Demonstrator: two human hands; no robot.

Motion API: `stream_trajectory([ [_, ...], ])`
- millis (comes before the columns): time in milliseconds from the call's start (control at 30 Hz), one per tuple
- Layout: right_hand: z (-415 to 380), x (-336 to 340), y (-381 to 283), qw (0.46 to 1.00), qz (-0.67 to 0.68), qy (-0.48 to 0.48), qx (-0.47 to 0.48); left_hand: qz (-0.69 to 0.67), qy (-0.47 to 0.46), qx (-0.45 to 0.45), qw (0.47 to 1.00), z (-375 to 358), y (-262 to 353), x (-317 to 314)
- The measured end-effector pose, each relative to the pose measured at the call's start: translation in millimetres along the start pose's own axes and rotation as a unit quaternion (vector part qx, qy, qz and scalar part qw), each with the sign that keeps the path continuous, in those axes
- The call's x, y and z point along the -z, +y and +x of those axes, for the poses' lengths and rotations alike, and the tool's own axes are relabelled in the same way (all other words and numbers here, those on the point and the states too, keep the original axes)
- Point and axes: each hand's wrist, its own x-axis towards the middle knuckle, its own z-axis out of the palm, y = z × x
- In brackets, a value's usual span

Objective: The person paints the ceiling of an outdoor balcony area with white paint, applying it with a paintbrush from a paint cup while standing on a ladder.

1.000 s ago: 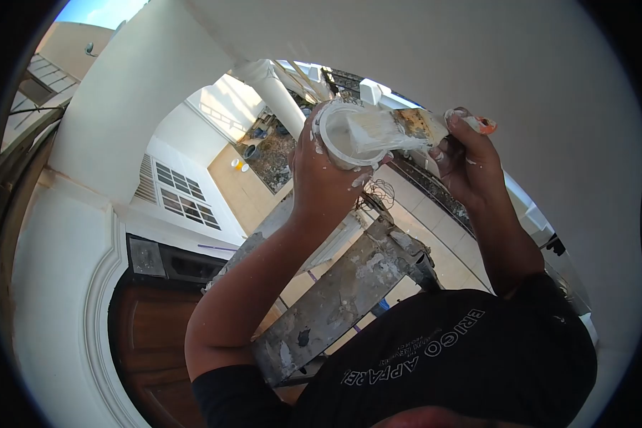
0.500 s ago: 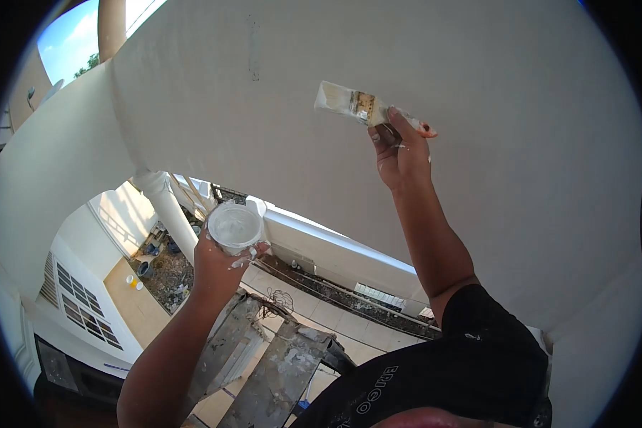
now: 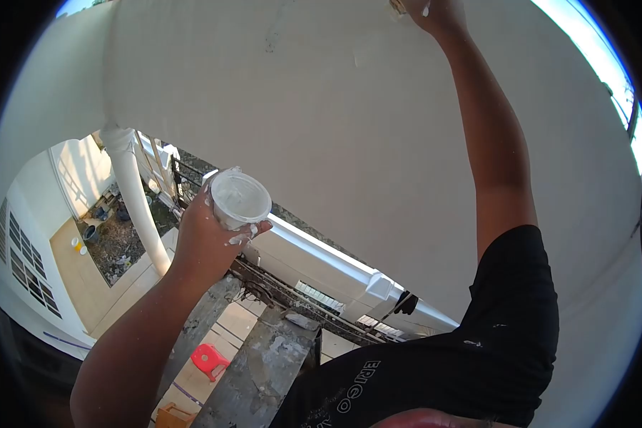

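My left hand (image 3: 214, 232) is wrapped round a small clear tub (image 3: 241, 200) with white paint inside, and white smears mark its fingers. Raised high, my right hand (image 3: 439, 13) is partly cut off by the top edge of the view, against the pale wall (image 3: 364, 135). Only a small piece of the paintbrush (image 3: 398, 7) shows beside its fingers; the bristles are out of view.
Below me are grey, paint-stained planks (image 3: 264, 371). Further down are a red stool (image 3: 210, 362) and an orange-brown item (image 3: 175, 416). A white column (image 3: 134, 192) stands at the left, and a white ledge (image 3: 321, 246) runs below the wall.
My right hand and the brush have moved up to the top edge. The view has shifted, the tub sits slightly lower right of my left fingers, and the red stool has come into view.
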Motion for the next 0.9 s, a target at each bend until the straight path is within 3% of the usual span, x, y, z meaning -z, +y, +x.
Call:
stream_trajectory([
  [33,-0.4,-16.0,5.5,0.983,-0.028,0.120,0.133,0.009,-0.002,-0.003,1.000,-0.5,2.2,0.4],
  [67,-0.3,-25.6,7.6,0.934,-0.054,0.237,0.263,0.016,-0.011,0.001,1.000,0.0,0.6,1.5],
  [100,-35.6,-14.5,-20.5,0.997,0.026,-0.027,0.064,0.013,-0.008,0.004,1.000,-0.6,3.1,1.8],
  [133,-42.3,-56.3,-0.3,0.942,-0.083,0.086,0.313,0.033,-0.013,0.013,0.999,-2.3,8.8,1.8],
  [233,-111.8,-114.9,-12.5,0.884,-0.204,-0.036,0.420,0.074,-0.024,0.030,0.997,-4.4,11.9,0.1],
  [333,-172.7,-133.3,-29.7,0.884,-0.148,-0.102,0.432,0.085,-0.025,0.036,0.995,-5.5,14.2,-0.6],
  [400,-185.7,-130.9,-32.9,0.942,0.075,-0.113,0.308,0.077,-0.024,0.035,0.996,-7.4,13.5,-0.1],
  [433,-177.2,-124.7,-32.4,0.941,0.075,-0.115,0.309,0.084,-0.026,0.033,0.996,-6.5,11.2,0.3],
  [500,-137.6,-102.9,-18.2,0.970,0.173,-0.153,0.081,0.087,-0.030,0.030,0.995,-6.7,8.8,-0.1],
  [567,-101.4,-84.0,4.4,0.949,0.309,-0.051,0.041,0.090,-0.027,0.020,0.995,-6.8,12.0,1.4],
  [633,-58.6,-62.0,31.9,0.948,0.318,-0.007,0.008,0.090,-0.026,0.025,0.995,-6.5,13.8,1.2],
  [733,-15.0,-17.2,39.6,0.961,0.268,0.073,-0.012,0.071,-0.026,0.027,0.997,-5.7,10.1,0.7],
  [800,-3.7,4.5,33.9,0.981,0.048,0.159,0.105,0.053,-0.028,0.024,0.998,-6.1,9.1,1.1],
  [833,-11.0,4.6,25.3,0.981,0.046,0.160,0.105,0.053,-0.025,0.027,0.998,-6.3,9.6,1.6],
  [900,-34.6,-9.7,3.5,0.952,-0.183,0.062,0.236,0.052,-0.022,0.029,0.998,-6.0,9.2,0.9],
])
